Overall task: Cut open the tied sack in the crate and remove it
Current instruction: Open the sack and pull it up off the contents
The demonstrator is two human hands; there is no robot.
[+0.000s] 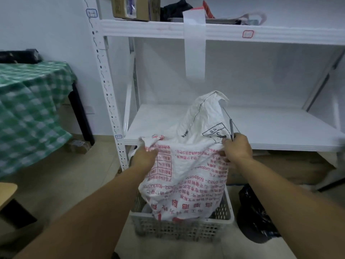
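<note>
White steel shelving (261, 128) fills the wall ahead, and a green checked cloth (28, 100) drapes a table on the left. On the tiled floor in front of the shelving stands a grey perforated crate (177, 230). The sack (190, 165), white woven plastic printed in red, has its lower end inside the crate. Most of its body rises above the rim, and one crumpled corner stands up against the lower shelf.

From my remote seat I see both grips clamped on the sack. The left grip (144, 157) has its fingers bunched into the fabric at the upper left corner. The right grip (237, 148) is curled round the upper right edge. A thin grey tool (231, 128) sticks up out of that same fist, and I cannot tell what kind it is. A dark thread hangs from the raised corner just beside it.

A black plastic bag (255, 217) lies on the floor to the right of the crate. Cardboard boxes (127, 6) sit on the top shelf, and a white paper strip (195, 43) hangs from its edge.
</note>
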